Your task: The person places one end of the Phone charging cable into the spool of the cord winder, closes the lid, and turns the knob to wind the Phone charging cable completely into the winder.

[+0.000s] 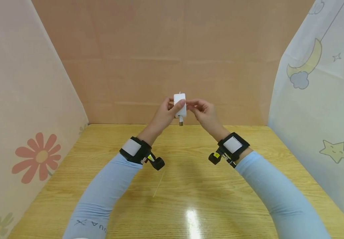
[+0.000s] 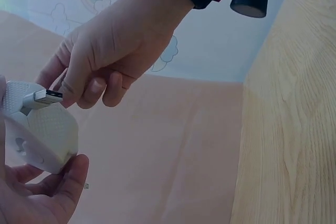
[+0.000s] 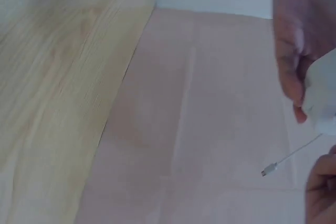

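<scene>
Left hand [image 1: 165,111] grips the charger [image 1: 180,105] over the table [image 1: 190,186]; right hand [image 1: 203,111] pinches its plug [image 2: 48,96].

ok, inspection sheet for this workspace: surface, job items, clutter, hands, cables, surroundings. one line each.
Surface: wooden table, light grain, with a glare spot near the front edge.
Job's things: white charger block held up above the table, with a USB plug sticking out of it.
Clutter: nothing seen.
Hands: left hand grips the charger block; right hand is at its side, fingers curled beside the USB plug; whether they touch it cannot be told.
Cables: thin white cable ending in a small connector hangs free in the right wrist view.
Surroundings: plain tan back panel; flower-print curtain left, moon-and-star curtain right.
</scene>
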